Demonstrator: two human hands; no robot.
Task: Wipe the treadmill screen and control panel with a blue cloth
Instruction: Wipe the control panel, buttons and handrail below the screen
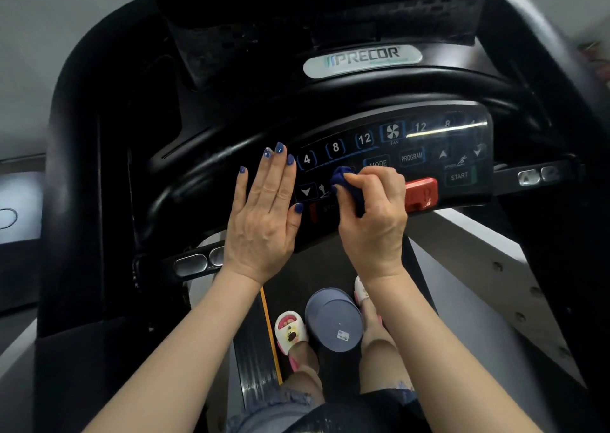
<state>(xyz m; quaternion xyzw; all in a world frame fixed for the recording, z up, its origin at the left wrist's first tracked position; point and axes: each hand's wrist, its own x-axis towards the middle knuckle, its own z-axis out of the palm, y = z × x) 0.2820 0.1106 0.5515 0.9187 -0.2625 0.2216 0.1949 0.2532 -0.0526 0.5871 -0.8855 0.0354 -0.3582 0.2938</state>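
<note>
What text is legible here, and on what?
"PRECOR": silver badge above the control panel.
"4", "8", "12": left number keys.
"FAN": under the fan key.
"12", "8": right number keys, faint under glare.
"MODE": MODE key.
"PROGRAM": PROGRAM key.
"START": START key.
"ST...": stop key, rest hidden by the right hand.
Bucket sticker: too small.

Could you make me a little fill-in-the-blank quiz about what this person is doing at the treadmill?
1. The right hand grips a bunched cloth whose colour is ____.
2. The left hand rests on the control panel with its fingers ____.
3. The red clip sits just left of the button marked ____.
4. On the belt between the slippers stands a round grey ____.

Missing words: blue; straight; START; bucket
</note>
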